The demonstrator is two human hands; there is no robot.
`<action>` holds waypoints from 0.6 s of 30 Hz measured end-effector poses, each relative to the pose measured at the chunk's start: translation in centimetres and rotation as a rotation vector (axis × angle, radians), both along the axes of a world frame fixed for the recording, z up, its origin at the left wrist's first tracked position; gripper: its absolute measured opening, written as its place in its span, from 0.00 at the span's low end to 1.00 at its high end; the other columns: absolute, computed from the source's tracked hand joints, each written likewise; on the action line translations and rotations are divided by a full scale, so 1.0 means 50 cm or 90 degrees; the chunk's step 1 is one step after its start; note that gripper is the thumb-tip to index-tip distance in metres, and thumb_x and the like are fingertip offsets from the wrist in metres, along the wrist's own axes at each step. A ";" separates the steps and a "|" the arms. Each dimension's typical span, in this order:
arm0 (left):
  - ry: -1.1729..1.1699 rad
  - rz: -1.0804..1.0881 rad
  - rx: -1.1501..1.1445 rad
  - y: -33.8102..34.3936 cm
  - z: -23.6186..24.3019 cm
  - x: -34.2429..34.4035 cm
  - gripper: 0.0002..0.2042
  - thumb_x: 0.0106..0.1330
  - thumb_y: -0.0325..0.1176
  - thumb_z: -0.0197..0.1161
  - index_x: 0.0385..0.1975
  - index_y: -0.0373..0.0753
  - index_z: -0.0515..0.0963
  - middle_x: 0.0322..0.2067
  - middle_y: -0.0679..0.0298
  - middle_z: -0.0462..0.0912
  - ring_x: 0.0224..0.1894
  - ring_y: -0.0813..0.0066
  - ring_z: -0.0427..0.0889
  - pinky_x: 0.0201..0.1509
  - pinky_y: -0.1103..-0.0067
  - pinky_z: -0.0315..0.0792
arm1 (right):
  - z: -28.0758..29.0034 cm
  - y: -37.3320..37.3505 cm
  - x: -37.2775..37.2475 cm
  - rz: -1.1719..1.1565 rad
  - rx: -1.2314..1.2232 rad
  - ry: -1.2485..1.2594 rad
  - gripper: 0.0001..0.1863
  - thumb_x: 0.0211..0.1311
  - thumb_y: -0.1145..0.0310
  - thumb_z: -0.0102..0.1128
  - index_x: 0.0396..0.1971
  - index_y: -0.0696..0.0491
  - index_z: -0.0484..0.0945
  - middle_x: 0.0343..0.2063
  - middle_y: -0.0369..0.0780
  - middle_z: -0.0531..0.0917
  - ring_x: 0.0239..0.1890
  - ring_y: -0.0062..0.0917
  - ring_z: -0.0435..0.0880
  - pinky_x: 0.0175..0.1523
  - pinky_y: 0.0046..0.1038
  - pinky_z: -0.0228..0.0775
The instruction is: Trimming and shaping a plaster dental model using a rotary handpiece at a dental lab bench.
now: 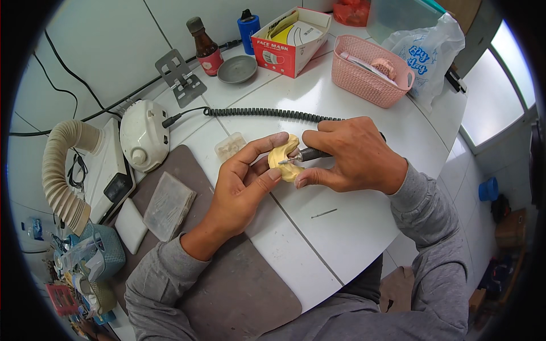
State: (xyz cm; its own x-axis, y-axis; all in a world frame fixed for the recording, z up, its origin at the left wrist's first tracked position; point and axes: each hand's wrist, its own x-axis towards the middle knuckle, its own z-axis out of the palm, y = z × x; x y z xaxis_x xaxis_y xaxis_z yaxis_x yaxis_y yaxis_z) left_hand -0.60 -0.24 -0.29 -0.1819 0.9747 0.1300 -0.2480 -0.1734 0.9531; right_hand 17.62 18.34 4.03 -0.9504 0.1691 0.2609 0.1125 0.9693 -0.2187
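Observation:
My left hand (242, 184) pinches a pale yellow, horseshoe-shaped dental cast (278, 154) between its thumb and fingers, above the white tiled table. In my right hand (358, 158) lies a dark rotary handpiece (311, 154), its tip pointing left. The small grey grinding bit (283, 162) at its end reaches into the inner curve of the cast; whether it touches is hard to tell. My right thumb rests against the cast's near end. A thin metal bur (324, 213) lies on the tiles below my right hand.
A black coiled cord (261, 112) runs behind my hands from a white control unit (145, 135). To the left are a ribbed hose (62, 165) and a cloudy flat box (169, 206) on a brown mat (244, 290). Behind stand a brown bottle (205, 48), mask box (290, 45) and pink basket (364, 79).

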 end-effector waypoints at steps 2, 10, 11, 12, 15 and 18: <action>0.003 -0.003 0.000 0.000 0.000 -0.001 0.27 0.80 0.21 0.60 0.77 0.27 0.65 0.71 0.50 0.77 0.73 0.64 0.78 0.77 0.71 0.72 | -0.002 0.000 -0.002 0.003 0.002 0.005 0.37 0.62 0.25 0.68 0.33 0.50 0.86 0.22 0.40 0.82 0.24 0.38 0.84 0.30 0.42 0.69; 0.018 -0.011 0.017 0.002 -0.006 -0.006 0.27 0.80 0.21 0.60 0.76 0.27 0.66 0.71 0.50 0.76 0.72 0.64 0.78 0.78 0.71 0.72 | -0.002 0.000 0.000 0.005 0.008 0.017 0.36 0.62 0.26 0.69 0.33 0.50 0.87 0.22 0.40 0.82 0.24 0.38 0.84 0.30 0.41 0.69; 0.018 -0.010 0.016 0.002 -0.006 -0.005 0.27 0.80 0.21 0.60 0.76 0.27 0.66 0.71 0.50 0.76 0.72 0.64 0.78 0.78 0.71 0.72 | -0.003 0.001 0.000 0.005 0.004 0.014 0.36 0.62 0.26 0.68 0.33 0.50 0.87 0.22 0.40 0.82 0.24 0.38 0.84 0.29 0.41 0.69; 0.012 -0.006 0.016 0.003 -0.005 -0.004 0.26 0.80 0.22 0.60 0.76 0.27 0.66 0.71 0.50 0.76 0.72 0.64 0.78 0.78 0.71 0.72 | -0.004 0.001 0.000 0.005 0.001 0.012 0.36 0.62 0.26 0.68 0.33 0.49 0.88 0.22 0.40 0.82 0.24 0.37 0.85 0.29 0.40 0.69; 0.006 -0.002 0.015 0.003 -0.004 -0.002 0.26 0.80 0.22 0.60 0.76 0.27 0.66 0.71 0.50 0.76 0.72 0.64 0.78 0.78 0.71 0.72 | -0.004 0.002 0.000 0.007 0.019 0.015 0.36 0.62 0.25 0.68 0.33 0.49 0.88 0.22 0.39 0.82 0.23 0.37 0.85 0.29 0.40 0.69; 0.002 -0.001 0.002 0.002 -0.004 -0.003 0.28 0.79 0.23 0.61 0.77 0.26 0.65 0.72 0.49 0.75 0.72 0.64 0.77 0.79 0.69 0.71 | -0.003 0.000 -0.002 0.004 0.004 -0.003 0.36 0.62 0.25 0.68 0.34 0.49 0.88 0.22 0.39 0.83 0.24 0.36 0.85 0.29 0.39 0.69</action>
